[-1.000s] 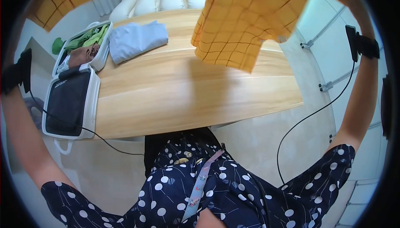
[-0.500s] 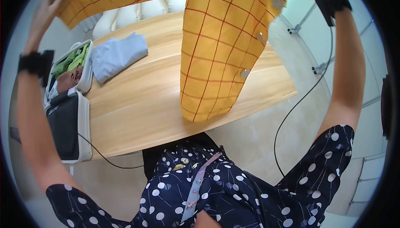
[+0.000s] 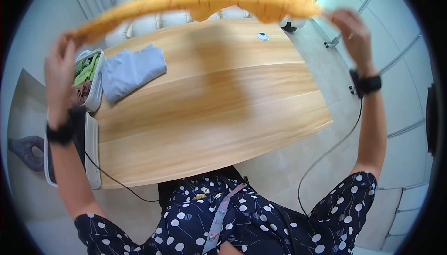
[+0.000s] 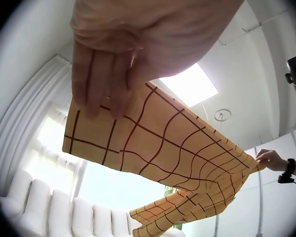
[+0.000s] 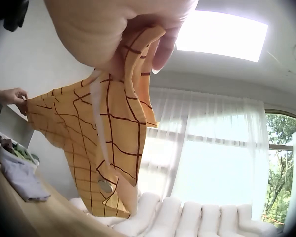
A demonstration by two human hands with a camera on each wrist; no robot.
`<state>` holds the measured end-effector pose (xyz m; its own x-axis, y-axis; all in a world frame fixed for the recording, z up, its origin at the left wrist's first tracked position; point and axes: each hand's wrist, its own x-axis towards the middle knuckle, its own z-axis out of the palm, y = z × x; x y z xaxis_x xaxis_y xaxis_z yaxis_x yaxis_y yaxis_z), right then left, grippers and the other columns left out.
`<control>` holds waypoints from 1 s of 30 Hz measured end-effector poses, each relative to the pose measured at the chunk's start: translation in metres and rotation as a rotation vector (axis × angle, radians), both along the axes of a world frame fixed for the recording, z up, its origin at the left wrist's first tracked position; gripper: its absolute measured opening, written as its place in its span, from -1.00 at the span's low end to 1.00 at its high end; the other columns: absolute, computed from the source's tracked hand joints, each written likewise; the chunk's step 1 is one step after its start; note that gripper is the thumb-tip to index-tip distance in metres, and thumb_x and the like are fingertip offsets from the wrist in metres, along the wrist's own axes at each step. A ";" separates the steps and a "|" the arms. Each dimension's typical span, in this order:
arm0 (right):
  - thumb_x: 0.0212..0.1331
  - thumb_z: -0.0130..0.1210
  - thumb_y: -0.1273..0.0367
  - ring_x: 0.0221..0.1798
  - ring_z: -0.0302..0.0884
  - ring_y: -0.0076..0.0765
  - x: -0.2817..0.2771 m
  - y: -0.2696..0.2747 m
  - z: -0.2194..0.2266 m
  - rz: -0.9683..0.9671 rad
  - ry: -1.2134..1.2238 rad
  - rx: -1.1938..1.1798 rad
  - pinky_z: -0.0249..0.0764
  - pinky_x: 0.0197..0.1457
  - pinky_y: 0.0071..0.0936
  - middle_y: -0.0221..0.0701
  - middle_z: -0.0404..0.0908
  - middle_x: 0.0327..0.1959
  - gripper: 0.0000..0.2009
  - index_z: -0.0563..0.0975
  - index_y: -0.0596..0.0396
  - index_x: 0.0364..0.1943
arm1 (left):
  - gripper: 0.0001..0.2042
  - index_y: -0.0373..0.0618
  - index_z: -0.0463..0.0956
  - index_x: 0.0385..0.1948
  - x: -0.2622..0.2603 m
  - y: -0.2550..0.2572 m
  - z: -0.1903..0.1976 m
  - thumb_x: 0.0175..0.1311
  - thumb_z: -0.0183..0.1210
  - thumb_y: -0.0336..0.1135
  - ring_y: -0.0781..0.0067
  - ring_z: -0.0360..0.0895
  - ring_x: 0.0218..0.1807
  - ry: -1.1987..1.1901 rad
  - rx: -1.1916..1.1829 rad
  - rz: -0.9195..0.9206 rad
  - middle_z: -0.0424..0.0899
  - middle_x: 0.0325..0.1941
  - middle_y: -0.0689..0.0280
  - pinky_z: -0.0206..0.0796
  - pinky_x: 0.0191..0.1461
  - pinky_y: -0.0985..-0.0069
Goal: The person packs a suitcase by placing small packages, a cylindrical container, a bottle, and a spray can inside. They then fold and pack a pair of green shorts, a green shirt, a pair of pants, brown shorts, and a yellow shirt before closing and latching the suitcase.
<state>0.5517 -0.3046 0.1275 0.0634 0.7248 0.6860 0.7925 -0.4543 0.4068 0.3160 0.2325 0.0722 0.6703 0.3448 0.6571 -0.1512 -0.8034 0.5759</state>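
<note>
A yellow garment with dark red grid lines is stretched in the air above the far side of the table, blurred in the head view. At its left end, my left hand pinches a sleeve end, whose flat edge shows in the left wrist view. The right hand grips the other end; in the right wrist view the folded cloth passes between thumb and fingers, with a round button lower down. The rest of the garment hangs between both hands.
On the wooden table, a folded light blue cloth lies at the left beside an open white case holding green and brown clothes. A small white and dark round object sits near the far edge.
Both hands have come inward, and the garment has swung up and away from over the table's near part, its hanging body now lifted toward the far side.
</note>
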 end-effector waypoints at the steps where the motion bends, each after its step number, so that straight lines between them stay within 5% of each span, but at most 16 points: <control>1: 0.01 0.11 0.65 -0.22 0.56 -0.20 -0.007 -0.005 -0.039 -0.035 0.147 0.011 0.51 -0.19 -0.47 -0.33 0.60 -0.26 -0.74 0.64 0.04 -0.24 | -0.80 -0.33 0.50 -0.13 -0.020 -0.033 -0.016 0.37 -0.06 -0.45 0.46 0.60 -0.12 0.100 0.080 0.064 0.68 -0.22 0.16 0.39 -0.04 0.54; 2: -0.04 0.10 0.66 -0.26 0.54 -0.19 -0.024 -0.005 -0.072 -0.072 0.252 -0.079 0.49 -0.20 -0.43 -0.36 0.60 -0.28 -0.73 0.66 0.01 -0.28 | -0.84 -0.30 0.52 -0.18 -0.036 -0.048 -0.037 0.32 0.00 -0.48 0.44 0.60 -0.22 0.253 0.099 0.130 0.67 -0.30 0.14 0.37 -0.13 0.52; 3: -0.06 0.11 0.64 -0.23 0.54 -0.21 -0.026 -0.013 -0.095 -0.062 0.393 -0.160 0.48 -0.16 -0.40 -0.37 0.61 -0.27 -0.72 0.66 0.01 -0.27 | -0.85 -0.28 0.51 -0.20 -0.044 -0.060 -0.047 0.25 0.05 -0.48 0.30 0.60 -0.31 0.258 0.220 -0.028 0.63 -0.37 0.05 0.36 -0.21 0.44; 4: -0.08 0.12 0.63 -0.20 0.53 -0.23 -0.029 -0.019 -0.125 -0.052 0.530 -0.234 0.46 -0.12 -0.37 -0.39 0.61 -0.26 -0.72 0.66 0.00 -0.27 | -0.88 -0.29 0.50 -0.25 -0.058 -0.080 -0.061 0.21 0.06 -0.50 0.08 0.58 -0.35 0.445 0.250 0.060 0.60 -0.40 -0.02 0.35 -0.24 0.37; 6: -0.01 0.16 0.53 -0.11 0.50 -0.24 -0.043 -0.021 -0.155 -0.066 0.715 -0.489 0.40 -0.01 -0.33 -0.36 0.62 -0.23 -0.80 0.65 0.04 -0.26 | -0.90 -0.28 0.46 -0.29 -0.073 -0.095 -0.097 0.18 0.04 -0.54 -0.12 0.55 -0.31 0.530 0.256 -0.046 0.57 -0.41 -0.08 0.33 -0.28 0.21; 13: 0.19 0.12 0.27 -0.09 0.49 -0.13 -0.057 -0.007 -0.138 -0.295 1.258 -0.498 0.39 -0.03 -0.27 -0.29 0.59 -0.22 -0.77 0.63 0.10 -0.21 | -0.89 -0.21 0.46 -0.30 -0.092 -0.117 -0.119 0.14 0.06 -0.56 -0.14 0.51 -0.35 0.721 0.124 -0.044 0.55 -0.44 -0.07 0.28 -0.33 0.17; 17: 0.25 0.05 0.22 0.04 0.46 -0.15 -0.047 0.028 -0.147 -0.173 1.143 -0.434 0.39 0.07 -0.32 -0.26 0.55 -0.04 -0.70 0.56 0.08 -0.04 | -0.88 -0.19 0.47 -0.30 -0.092 -0.119 -0.124 0.14 0.07 -0.56 -0.14 0.51 -0.37 0.710 0.109 -0.049 0.55 -0.46 -0.06 0.28 -0.34 0.17; 19: 0.30 0.00 0.22 0.28 0.28 -0.05 -0.052 0.055 -0.152 -0.098 1.035 -0.399 0.27 0.29 -0.26 -0.23 0.31 0.29 -0.56 0.36 0.00 0.23 | -0.88 -0.19 0.47 -0.29 -0.092 -0.118 -0.125 0.14 0.06 -0.56 -0.13 0.51 -0.37 0.743 0.097 -0.017 0.56 -0.47 -0.05 0.29 -0.34 0.19; 20: 0.30 0.00 0.22 0.28 0.28 -0.05 -0.050 0.063 -0.158 -0.094 1.038 -0.396 0.27 0.29 -0.26 -0.23 0.31 0.29 -0.56 0.36 0.00 0.23 | -0.88 -0.19 0.47 -0.29 -0.092 -0.118 -0.127 0.14 0.06 -0.56 -0.13 0.51 -0.37 0.746 0.101 -0.015 0.56 -0.47 -0.05 0.29 -0.34 0.19; 22: 0.34 -0.12 0.06 0.45 -0.04 0.00 -0.040 0.078 -0.177 -0.099 0.846 -0.553 0.01 0.45 -0.17 -0.18 0.02 0.44 -0.43 0.16 -0.02 0.36 | -0.88 -0.19 0.47 -0.29 -0.094 -0.117 -0.127 0.14 0.06 -0.56 -0.11 0.52 -0.36 0.751 0.058 -0.003 0.56 -0.46 -0.04 0.31 -0.33 0.24; 25: 0.32 -0.17 -0.05 0.50 -0.21 0.05 -0.021 0.076 -0.206 -0.261 1.033 -0.700 -0.16 0.49 -0.02 -0.12 -0.14 0.47 -0.33 0.06 0.00 0.39 | -0.87 -0.21 0.46 -0.28 -0.098 -0.115 -0.133 0.14 0.08 -0.55 -0.10 0.53 -0.31 0.681 0.018 -0.009 0.56 -0.42 -0.05 0.33 -0.28 0.29; 30: 0.27 -0.13 -0.10 0.51 -0.22 0.02 -0.024 0.078 -0.207 -0.307 0.948 -0.671 -0.14 0.48 0.00 -0.10 -0.13 0.47 -0.28 0.08 0.04 0.38 | -0.87 -0.26 0.47 -0.26 -0.114 -0.120 -0.129 0.15 0.07 -0.58 0.04 0.59 -0.28 0.650 -0.076 0.044 0.60 -0.38 0.01 0.36 -0.19 0.40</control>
<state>0.5274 -0.2269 -0.0799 0.5715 0.7860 -0.2358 0.8002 -0.5975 -0.0521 0.2024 0.1121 -0.0567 0.9068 0.4105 0.0957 0.2787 -0.7542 0.5945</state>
